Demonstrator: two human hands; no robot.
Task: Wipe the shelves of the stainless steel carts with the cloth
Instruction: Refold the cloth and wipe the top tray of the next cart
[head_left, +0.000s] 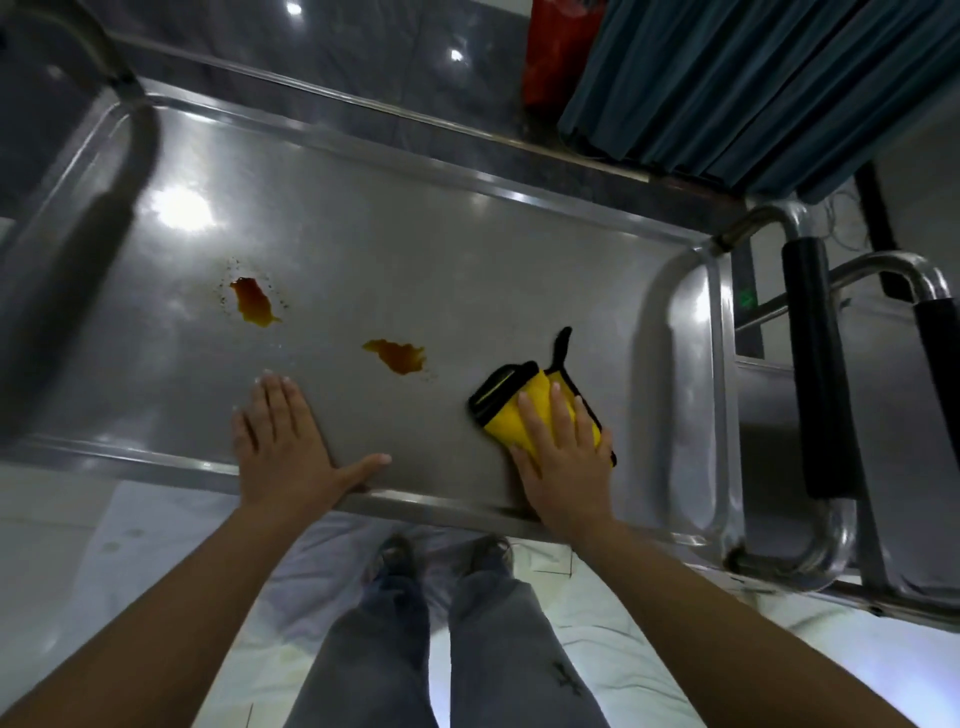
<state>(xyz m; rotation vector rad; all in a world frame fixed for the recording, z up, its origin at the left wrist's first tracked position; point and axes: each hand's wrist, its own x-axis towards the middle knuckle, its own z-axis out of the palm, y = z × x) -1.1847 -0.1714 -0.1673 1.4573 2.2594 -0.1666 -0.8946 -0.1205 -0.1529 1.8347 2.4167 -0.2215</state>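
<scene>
Cloth (524, 410), yellow with black trim, lies folded on the top shelf (467, 249) of the steel cart (719, 364), right of centre in the frame and toward the near rim. The right hand (563, 462) lies flat on top of it, fingers straight and slightly spread, palm pressing the fabric down onto the metal rather than gripping it; that seems the sensible hold for wiping, since a flat palm spreads pressure across the whole pad. The left hand (283, 447) rests on the bare shelf at lower centre-left, fingers together and thumb stretched out along the near rim, holding nothing. It looks placed there to steady the cart while the other arm pushes.

Two brown spills sit on the steel: one spill (397, 356) just left of the cloth, near but not touching it, and a second stain (252, 301) further toward the left, ringed by small specks. Neither looks smeared, so the wiping of this shelf appears barely begun. Sweeping the cloth leftward would likely meet the nearer spill first.

A second cart (852, 364) with black handle grips stands at the right edge, and a teal curtain (753, 88) hangs at upper right.
</scene>
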